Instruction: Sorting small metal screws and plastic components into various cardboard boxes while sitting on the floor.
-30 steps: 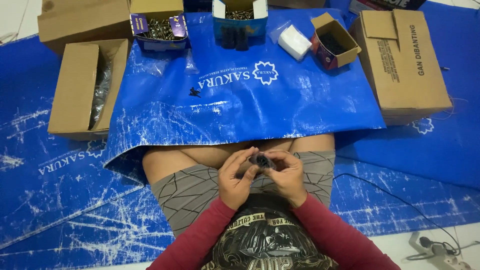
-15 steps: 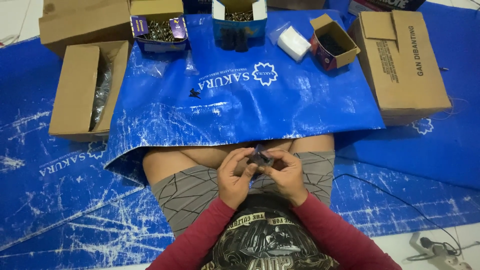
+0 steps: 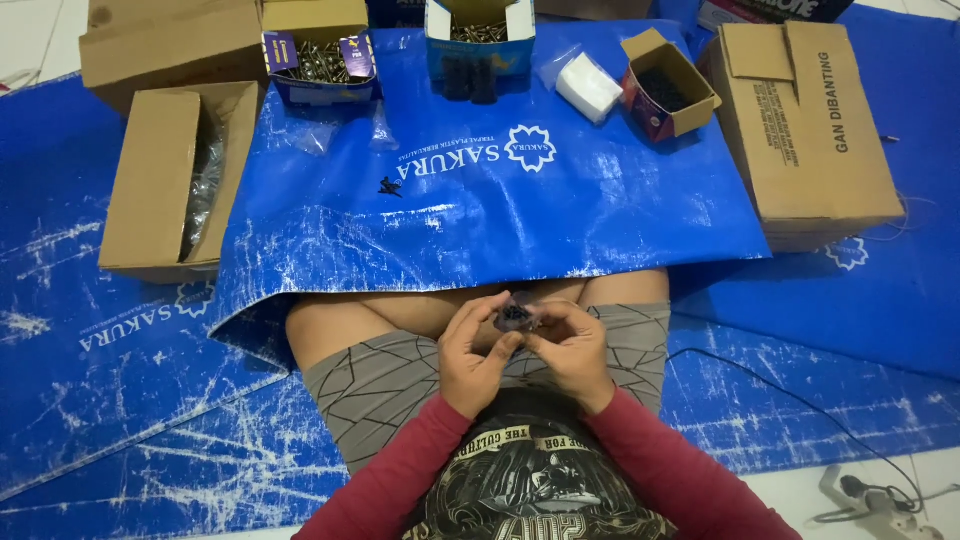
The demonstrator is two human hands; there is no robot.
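Both hands, left [image 3: 478, 352] and right [image 3: 572, 350], pinch a small dark part [image 3: 515, 317] above my lap. Loosening either grip could drop it onto the blue tarp [image 3: 560, 210].

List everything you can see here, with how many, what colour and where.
tarp: one, blue with white marks, draped over the lap and floor
floor sheets: blue, under everything
brown cartons: three; one on its side at left, one at top left, one at right
screw boxes: two open at top; a purple one and a blue one
red box: one, open, dark bits inside, top right
white packet: one, beside the red box
loose dark bits: a few, on the tarp
power strip: one, white, with black cable, bottom right
small part: one, dark, between both hands
left hand, right hand: red sleeves, over the lap
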